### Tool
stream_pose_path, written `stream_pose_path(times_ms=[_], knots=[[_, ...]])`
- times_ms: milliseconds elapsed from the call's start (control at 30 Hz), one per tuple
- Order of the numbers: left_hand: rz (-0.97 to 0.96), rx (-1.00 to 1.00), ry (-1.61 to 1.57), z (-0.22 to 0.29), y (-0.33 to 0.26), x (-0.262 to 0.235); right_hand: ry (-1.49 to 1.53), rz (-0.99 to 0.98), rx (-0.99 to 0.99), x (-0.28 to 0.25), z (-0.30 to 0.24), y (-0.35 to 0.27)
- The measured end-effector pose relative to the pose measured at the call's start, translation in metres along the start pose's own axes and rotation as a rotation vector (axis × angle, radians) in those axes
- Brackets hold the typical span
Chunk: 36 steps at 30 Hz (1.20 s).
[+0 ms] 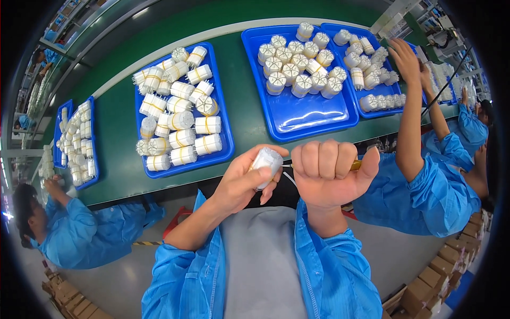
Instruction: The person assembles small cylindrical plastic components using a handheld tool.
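In front of my chest, my left hand is closed round a white cylinder part, its lobed end tilted up to the right. My right hand makes a fist round a screwdriver with a yellow handle. Most of that handle is hidden by the fingers. Its thin metal shaft points left and reaches the side of the cylinder; the tip cannot be seen. Just beyond my hands, a blue tray holds many similar white cylinders standing upright toward its far side.
A second blue tray of banded white cylinders lies to the left on the green table. Another blue tray stands at the right, where a co-worker's hand reaches over it. A co-worker in blue sits at far left.
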<state>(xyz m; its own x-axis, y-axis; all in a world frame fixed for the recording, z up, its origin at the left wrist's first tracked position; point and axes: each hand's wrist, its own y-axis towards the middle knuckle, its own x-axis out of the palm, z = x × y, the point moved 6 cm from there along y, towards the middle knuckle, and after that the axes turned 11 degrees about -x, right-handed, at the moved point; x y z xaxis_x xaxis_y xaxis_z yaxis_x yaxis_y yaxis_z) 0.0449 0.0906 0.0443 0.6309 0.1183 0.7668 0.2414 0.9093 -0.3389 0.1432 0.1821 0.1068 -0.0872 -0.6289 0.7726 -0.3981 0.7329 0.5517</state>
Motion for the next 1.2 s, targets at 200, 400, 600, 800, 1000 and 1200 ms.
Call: stream_pose_path(times_ms=[200,400,600,800,1000,1200], knots=[[0.058,-0.028,0.142,-0.005,-0.001,-0.003,0.013,0.033,-0.019,0.000,0.006,-0.004],[0.071,-0.061,0.211,-0.006,-0.003,-0.004,-0.011,0.043,-0.014,-0.003,0.008,-0.006],[0.163,-0.101,0.379,-0.002,-0.005,-0.003,-0.025,-0.003,-0.017,-0.002,0.012,-0.011],[0.206,0.242,0.693,0.004,0.002,-0.008,-0.048,-0.022,0.013,-0.004,0.018,-0.012],[0.184,0.047,0.368,0.006,-0.002,-0.006,0.032,0.055,0.054,-0.017,0.018,-0.004],[0.229,0.049,0.396,0.013,-0.008,-0.005,0.004,0.053,-0.057,-0.009,0.008,-0.006]])
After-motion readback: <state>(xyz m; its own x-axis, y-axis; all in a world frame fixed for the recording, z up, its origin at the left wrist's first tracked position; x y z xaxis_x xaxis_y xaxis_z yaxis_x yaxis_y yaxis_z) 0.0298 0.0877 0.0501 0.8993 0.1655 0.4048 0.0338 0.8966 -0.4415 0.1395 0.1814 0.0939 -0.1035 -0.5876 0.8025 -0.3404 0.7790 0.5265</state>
